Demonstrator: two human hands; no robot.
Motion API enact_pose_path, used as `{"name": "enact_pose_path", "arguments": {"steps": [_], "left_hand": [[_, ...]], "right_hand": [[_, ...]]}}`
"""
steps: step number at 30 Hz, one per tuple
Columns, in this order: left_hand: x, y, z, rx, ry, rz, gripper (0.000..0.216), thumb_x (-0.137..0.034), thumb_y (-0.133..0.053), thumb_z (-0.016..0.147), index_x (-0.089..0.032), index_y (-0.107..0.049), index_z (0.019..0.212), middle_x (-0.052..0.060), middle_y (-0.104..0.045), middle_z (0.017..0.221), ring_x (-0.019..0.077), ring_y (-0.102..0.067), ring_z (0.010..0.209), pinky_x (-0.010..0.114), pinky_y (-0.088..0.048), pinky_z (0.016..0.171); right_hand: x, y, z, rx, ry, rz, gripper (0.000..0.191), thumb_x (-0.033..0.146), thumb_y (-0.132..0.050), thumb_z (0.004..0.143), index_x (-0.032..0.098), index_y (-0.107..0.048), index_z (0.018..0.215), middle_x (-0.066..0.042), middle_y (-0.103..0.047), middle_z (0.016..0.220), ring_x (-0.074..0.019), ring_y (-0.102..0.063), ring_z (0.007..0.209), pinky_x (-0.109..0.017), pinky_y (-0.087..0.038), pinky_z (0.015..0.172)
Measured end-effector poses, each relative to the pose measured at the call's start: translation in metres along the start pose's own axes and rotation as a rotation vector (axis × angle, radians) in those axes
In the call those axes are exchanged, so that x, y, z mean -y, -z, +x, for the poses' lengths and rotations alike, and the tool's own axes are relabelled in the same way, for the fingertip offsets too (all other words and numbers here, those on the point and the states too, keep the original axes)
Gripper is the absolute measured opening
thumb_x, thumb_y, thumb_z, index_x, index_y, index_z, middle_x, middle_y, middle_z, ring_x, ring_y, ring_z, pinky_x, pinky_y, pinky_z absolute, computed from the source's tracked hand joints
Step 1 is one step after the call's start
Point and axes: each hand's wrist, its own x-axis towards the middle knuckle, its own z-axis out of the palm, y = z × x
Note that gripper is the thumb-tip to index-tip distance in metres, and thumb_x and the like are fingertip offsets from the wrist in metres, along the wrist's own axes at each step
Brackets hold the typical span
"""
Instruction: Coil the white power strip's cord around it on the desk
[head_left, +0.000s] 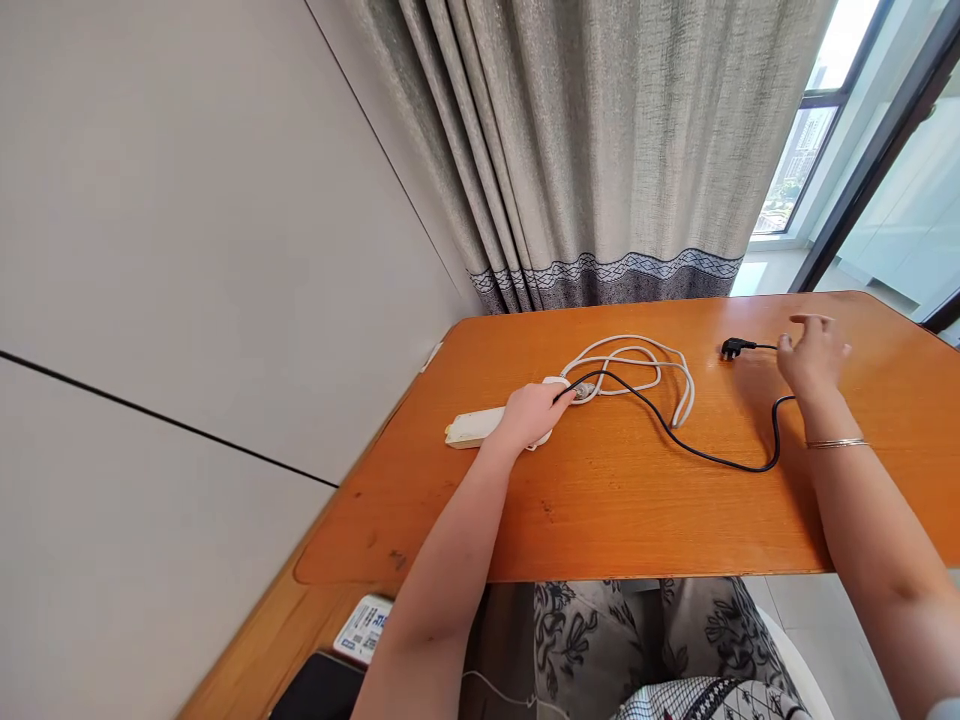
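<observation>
My left hand (531, 412) is closed at the left of the table, with the end of a thin black power cord (709, 457) between its fingers. Beneath that hand lies a white power strip (476, 427), partly covered by it. From the strip's right end a white cable (679, 365) loops over the table. My right hand (816, 355) hovers at the right with fingers apart and a bracelet on the wrist. The black cord runs behind it, and the black plug (736, 347) lies just to its left, prongs showing.
The orange wooden table (600, 520) stands against a pale panel wall (225, 250) on the left. A grey curtain (622, 150) hangs behind it, beside a window. Below the table's left edge are a white labelled box (364, 628) and a black object (319, 690).
</observation>
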Motion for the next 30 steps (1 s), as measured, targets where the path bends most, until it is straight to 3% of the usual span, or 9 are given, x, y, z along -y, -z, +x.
{"name": "enact_pose_path", "arguments": {"steps": [5,9,12,15,17,22,24,26,30], "left_hand": [[0.001,0.023,-0.007,-0.099,0.013,-0.387,0.037,-0.044,-0.040,0.095,-0.022,-0.063,0.076,0.001,-0.062,0.066,0.0179,-0.057,0.065,0.028,-0.039,0.061],[-0.010,0.057,-0.015,-0.319,-0.018,-0.675,0.036,-0.049,-0.047,0.091,-0.020,-0.058,0.073,-0.001,-0.051,0.062,0.0135,-0.048,0.060,0.026,-0.040,0.058],[-0.025,0.082,-0.017,-0.364,-0.072,-0.884,0.035,-0.051,-0.054,0.089,-0.020,-0.057,0.072,-0.005,-0.037,0.054,0.0102,-0.038,0.051,0.025,-0.039,0.055],[-0.042,0.099,-0.016,-0.404,-0.096,-1.120,0.034,-0.045,-0.056,0.092,-0.020,-0.053,0.069,-0.010,-0.022,0.049,0.0066,-0.023,0.043,0.023,-0.040,0.054],[-0.054,0.104,-0.013,-0.456,-0.094,-1.285,0.033,-0.036,-0.053,0.096,-0.020,-0.052,0.067,-0.011,-0.018,0.047,0.0053,-0.019,0.040,0.021,-0.042,0.055],[-0.080,0.104,0.000,-0.534,-0.074,-1.633,0.036,-0.028,-0.051,0.099,-0.018,-0.051,0.065,-0.011,-0.023,0.047,0.0034,-0.021,0.037,0.017,-0.046,0.057],[-0.086,0.101,0.003,-0.525,-0.084,-1.705,0.036,-0.026,-0.050,0.100,-0.018,-0.052,0.065,-0.010,-0.029,0.048,0.0032,-0.027,0.038,0.017,-0.047,0.059],[-0.088,0.098,0.005,-0.489,-0.094,-1.752,0.037,-0.024,-0.047,0.101,-0.017,-0.052,0.066,-0.008,-0.037,0.050,0.0039,-0.034,0.040,0.017,-0.049,0.061],[-0.087,0.090,0.008,-0.418,-0.136,-1.796,0.036,-0.025,-0.048,0.102,-0.018,-0.053,0.067,-0.006,-0.046,0.052,0.0059,-0.046,0.045,0.020,-0.053,0.065]], "right_hand": [[0.064,-0.003,-0.047,0.100,0.517,0.454,0.031,0.035,-0.048,0.093,0.018,-0.068,0.109,-0.016,-0.070,0.116,-0.0297,-0.062,0.116,-0.046,-0.043,0.107],[0.103,0.003,-0.095,0.412,0.718,0.585,0.047,0.047,-0.057,0.092,0.022,-0.060,0.131,-0.014,-0.066,0.134,-0.0313,-0.060,0.126,-0.050,-0.043,0.110],[0.118,0.007,-0.116,0.598,0.725,0.561,0.071,0.045,-0.070,0.084,0.021,-0.046,0.146,-0.016,-0.064,0.138,-0.0328,-0.061,0.125,-0.051,-0.045,0.108],[0.127,0.012,-0.121,0.771,0.705,0.542,0.047,0.031,-0.059,0.089,0.020,-0.055,0.135,-0.011,-0.076,0.107,-0.0276,-0.071,0.100,-0.046,-0.052,0.095],[0.134,0.018,-0.121,0.851,0.676,0.640,0.033,0.026,-0.050,0.092,0.021,-0.060,0.123,-0.006,-0.075,0.089,-0.0220,-0.070,0.087,-0.039,-0.054,0.087],[0.155,0.042,-0.123,1.046,0.456,1.041,0.034,0.040,-0.044,0.098,0.019,-0.053,0.123,-0.004,-0.071,0.084,-0.0176,-0.070,0.083,-0.034,-0.055,0.081],[0.161,0.051,-0.125,1.050,0.461,1.016,0.041,0.042,-0.043,0.099,0.016,-0.047,0.130,0.001,-0.065,0.069,-0.0166,-0.067,0.066,-0.033,-0.054,0.073],[0.165,0.056,-0.123,0.937,0.510,0.825,0.044,0.038,-0.039,0.101,0.014,-0.043,0.139,0.003,-0.061,0.064,-0.0164,-0.062,0.057,-0.031,-0.052,0.067],[0.166,0.059,-0.108,0.584,0.558,0.160,0.051,0.027,-0.035,0.104,0.007,-0.035,0.151,-0.017,-0.073,0.099,-0.0278,-0.072,0.089,-0.037,-0.052,0.079]]}}
